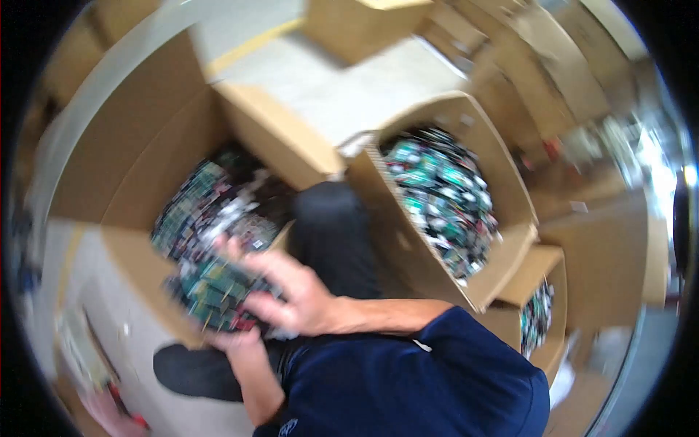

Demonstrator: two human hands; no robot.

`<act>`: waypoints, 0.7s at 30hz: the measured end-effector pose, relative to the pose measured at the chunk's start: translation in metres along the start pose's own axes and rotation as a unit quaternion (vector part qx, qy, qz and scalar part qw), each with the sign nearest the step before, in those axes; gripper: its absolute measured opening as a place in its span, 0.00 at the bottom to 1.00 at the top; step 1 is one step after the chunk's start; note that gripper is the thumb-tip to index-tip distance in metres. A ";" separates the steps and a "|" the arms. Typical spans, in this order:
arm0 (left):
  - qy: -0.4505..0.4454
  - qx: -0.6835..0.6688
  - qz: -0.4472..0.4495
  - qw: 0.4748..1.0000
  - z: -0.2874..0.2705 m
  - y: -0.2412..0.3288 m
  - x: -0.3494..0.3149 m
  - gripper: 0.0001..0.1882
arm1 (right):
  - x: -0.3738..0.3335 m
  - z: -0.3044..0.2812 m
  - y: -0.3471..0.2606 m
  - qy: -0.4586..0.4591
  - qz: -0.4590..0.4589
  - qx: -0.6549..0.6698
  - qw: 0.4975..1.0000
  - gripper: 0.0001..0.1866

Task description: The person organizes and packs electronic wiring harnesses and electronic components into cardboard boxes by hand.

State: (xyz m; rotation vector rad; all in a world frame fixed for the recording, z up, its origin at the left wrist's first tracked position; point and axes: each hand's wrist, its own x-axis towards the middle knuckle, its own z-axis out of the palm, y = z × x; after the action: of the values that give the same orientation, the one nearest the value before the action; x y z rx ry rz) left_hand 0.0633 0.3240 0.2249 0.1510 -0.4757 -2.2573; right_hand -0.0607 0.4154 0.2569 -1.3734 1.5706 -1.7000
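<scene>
A bunch of small green circuit boards (218, 293) sits over the near part of an open cardboard box (149, 138). My left hand (237, 341) is at the near edge of this bunch and supports it from below, its fingers mostly hidden. Just right of the boards, my right hand (291, 291) is blurred by motion, fingers apart and pointing left, with nothing visible in its grasp. Behind the hands, the box holds a heap of more circuit boards (196, 204), some with white and dark parts.
To my right stands a cardboard box (429, 269) full of green and silver boards (444, 197). A smaller box (542, 349) beyond it holds similar pieces. My dark-clothed knee (331, 218) is between the boxes. More cartons (364, 29) stand at the back. A pinkish shape (109, 414) lies low left.
</scene>
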 end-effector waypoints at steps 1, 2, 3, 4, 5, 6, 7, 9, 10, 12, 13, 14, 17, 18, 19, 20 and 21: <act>-0.016 -0.010 -0.035 0.999 -0.004 -0.007 -0.003 0.39 | -0.005 -0.003 -0.008 -0.014 -0.021 0.020 1.000 0.29; -0.034 -0.025 -0.055 0.998 -0.014 -0.008 -0.005 0.40 | -0.009 -0.004 -0.013 -0.019 0.009 0.027 0.999 0.31; -0.050 -0.041 -0.073 0.995 -0.025 -0.011 -0.005 0.41 | -0.010 -0.016 -0.011 0.008 -0.023 -0.092 0.995 0.33; -0.063 -0.056 -0.088 0.993 -0.028 -0.020 0.001 0.42 | -0.011 -0.030 -0.009 0.030 -0.050 -0.210 0.976 0.36; -0.020 -0.064 -0.111 0.992 -0.020 -0.036 0.005 0.40 | -0.014 -0.048 -0.011 0.040 -0.027 -0.273 0.961 0.40; 0.078 -0.140 -0.063 0.985 -0.016 -0.050 0.003 0.42 | -0.017 -0.066 -0.012 0.037 -0.016 -0.302 0.953 0.41; 0.045 -0.154 -0.107 0.981 -0.021 -0.059 0.005 0.44 | -0.020 -0.094 -0.011 0.047 -0.017 -0.288 0.956 0.41; -0.054 -0.156 -0.162 0.973 0.007 -0.053 0.012 0.43 | -0.028 -0.152 -0.005 0.119 -0.015 -0.322 0.939 0.37; -0.065 -0.161 -0.174 0.969 0.008 -0.053 0.015 0.43 | -0.031 -0.193 -0.011 0.202 0.048 -0.344 0.916 0.31; -0.029 -0.154 -0.157 0.975 -0.008 -0.037 0.009 0.44 | -0.064 -0.287 0.030 0.330 0.108 -0.491 0.799 0.26; -0.025 -0.148 -0.153 0.977 -0.025 -0.032 0.006 0.43 | -0.097 -0.337 0.050 0.366 0.192 -0.546 0.729 0.29; -0.030 -0.131 -0.155 0.979 -0.047 -0.029 0.007 0.49 | -0.131 -0.372 0.062 0.371 0.289 -0.600 0.647 0.36; 0.003 -0.116 -0.117 0.986 -0.062 -0.023 0.004 0.49 | -0.221 -0.426 0.099 0.308 0.498 -0.566 0.580 0.33; 0.022 -0.122 -0.121 0.985 -0.065 -0.022 0.005 0.50 | -0.241 -0.440 0.105 0.264 0.578 -0.501 0.587 0.30; 0.041 -0.129 -0.123 0.983 -0.065 -0.023 0.006 0.50 | -0.262 -0.455 0.104 0.278 0.570 -0.501 0.588 0.25; 0.043 -0.134 -0.120 0.983 -0.060 -0.031 0.009 0.50 | -0.274 -0.473 0.096 0.292 0.559 -0.505 0.589 0.21; -0.002 -0.156 -0.149 0.977 -0.047 -0.033 0.011 0.47 | -0.276 -0.483 0.083 0.311 0.554 -0.492 0.596 0.18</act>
State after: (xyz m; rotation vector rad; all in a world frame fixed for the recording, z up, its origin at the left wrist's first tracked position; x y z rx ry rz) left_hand 0.0446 0.3220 0.1694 0.0574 -0.0987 -2.5928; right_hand -0.3915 0.8574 0.1499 0.3063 3.0001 -0.3595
